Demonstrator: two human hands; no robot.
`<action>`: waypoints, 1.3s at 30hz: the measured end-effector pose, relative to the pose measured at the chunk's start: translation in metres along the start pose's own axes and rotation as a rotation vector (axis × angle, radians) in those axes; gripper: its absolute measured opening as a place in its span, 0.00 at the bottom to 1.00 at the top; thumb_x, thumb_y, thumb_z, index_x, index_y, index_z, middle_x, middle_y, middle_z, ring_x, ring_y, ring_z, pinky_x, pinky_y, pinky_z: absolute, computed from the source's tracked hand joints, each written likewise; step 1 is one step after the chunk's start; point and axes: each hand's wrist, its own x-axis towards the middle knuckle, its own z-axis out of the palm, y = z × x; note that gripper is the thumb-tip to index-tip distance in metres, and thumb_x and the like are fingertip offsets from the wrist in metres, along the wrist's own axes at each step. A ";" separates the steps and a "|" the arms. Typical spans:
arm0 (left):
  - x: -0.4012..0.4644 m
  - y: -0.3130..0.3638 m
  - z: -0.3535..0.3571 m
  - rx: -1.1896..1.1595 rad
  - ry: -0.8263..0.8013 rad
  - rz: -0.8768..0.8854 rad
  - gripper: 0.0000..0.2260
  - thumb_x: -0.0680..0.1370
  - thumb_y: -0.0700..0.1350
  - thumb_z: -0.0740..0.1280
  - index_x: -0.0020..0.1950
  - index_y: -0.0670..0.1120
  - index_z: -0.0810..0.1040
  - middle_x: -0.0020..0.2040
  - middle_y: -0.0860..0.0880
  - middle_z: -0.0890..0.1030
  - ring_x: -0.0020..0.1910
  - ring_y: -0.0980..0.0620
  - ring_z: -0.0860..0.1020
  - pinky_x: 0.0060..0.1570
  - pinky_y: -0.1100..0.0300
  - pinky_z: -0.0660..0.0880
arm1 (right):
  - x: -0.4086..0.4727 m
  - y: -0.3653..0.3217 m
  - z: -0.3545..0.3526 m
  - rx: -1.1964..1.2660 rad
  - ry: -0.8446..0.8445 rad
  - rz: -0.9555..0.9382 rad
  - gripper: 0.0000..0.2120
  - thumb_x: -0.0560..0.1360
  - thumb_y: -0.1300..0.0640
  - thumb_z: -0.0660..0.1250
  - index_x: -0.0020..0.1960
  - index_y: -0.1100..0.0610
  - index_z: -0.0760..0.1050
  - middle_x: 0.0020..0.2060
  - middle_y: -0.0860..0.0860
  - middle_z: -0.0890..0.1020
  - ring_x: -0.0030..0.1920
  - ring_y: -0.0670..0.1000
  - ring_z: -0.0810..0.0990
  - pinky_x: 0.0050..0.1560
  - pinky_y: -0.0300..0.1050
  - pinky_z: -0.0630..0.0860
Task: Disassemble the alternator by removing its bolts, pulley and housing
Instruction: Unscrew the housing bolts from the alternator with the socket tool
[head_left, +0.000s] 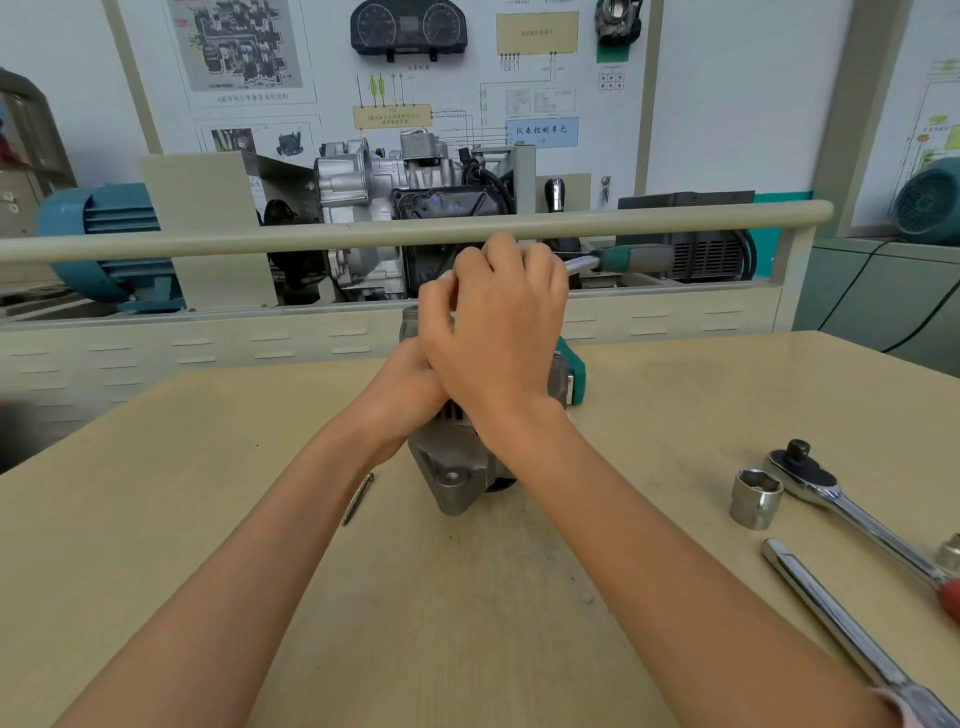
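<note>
Head camera view: my right hand (496, 332) curls its fingers around a green-handled screwdriver (631, 258) above the alternator (457, 467), which stands mid-tabletop (208, 493). My left hand (410, 389) grips the alternator's side beneath it. A socket (756, 499) and ratchet (841, 506) lie well right.

Soft even daylight, wide-angle edge distortion

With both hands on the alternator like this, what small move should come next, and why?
Probably turn the screwdriver a little more. The right hand is curled round its shaft above the alternator, and the left hand steadies the housing. One long bolt already lies on the table, so others likely remain.
</note>
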 end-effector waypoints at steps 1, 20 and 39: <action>0.000 -0.001 0.000 0.003 -0.003 0.001 0.15 0.75 0.29 0.61 0.38 0.48 0.77 0.29 0.57 0.79 0.31 0.64 0.75 0.31 0.70 0.71 | 0.001 -0.001 -0.001 0.043 -0.007 0.015 0.17 0.71 0.55 0.55 0.34 0.62 0.77 0.33 0.55 0.76 0.39 0.56 0.72 0.47 0.50 0.66; -0.003 0.005 0.000 -0.130 -0.123 -0.013 0.13 0.70 0.51 0.68 0.52 0.50 0.83 0.50 0.52 0.85 0.50 0.57 0.82 0.46 0.70 0.75 | 0.035 0.021 -0.006 1.498 -0.348 0.737 0.31 0.79 0.59 0.48 0.17 0.54 0.62 0.17 0.50 0.66 0.25 0.50 0.68 0.41 0.40 0.74; -0.001 0.001 0.001 -0.103 -0.111 0.010 0.06 0.75 0.46 0.68 0.44 0.55 0.84 0.43 0.55 0.86 0.45 0.59 0.83 0.43 0.69 0.76 | 0.025 0.002 -0.012 1.089 -0.171 0.546 0.17 0.69 0.59 0.55 0.22 0.56 0.61 0.20 0.54 0.62 0.26 0.52 0.61 0.30 0.40 0.62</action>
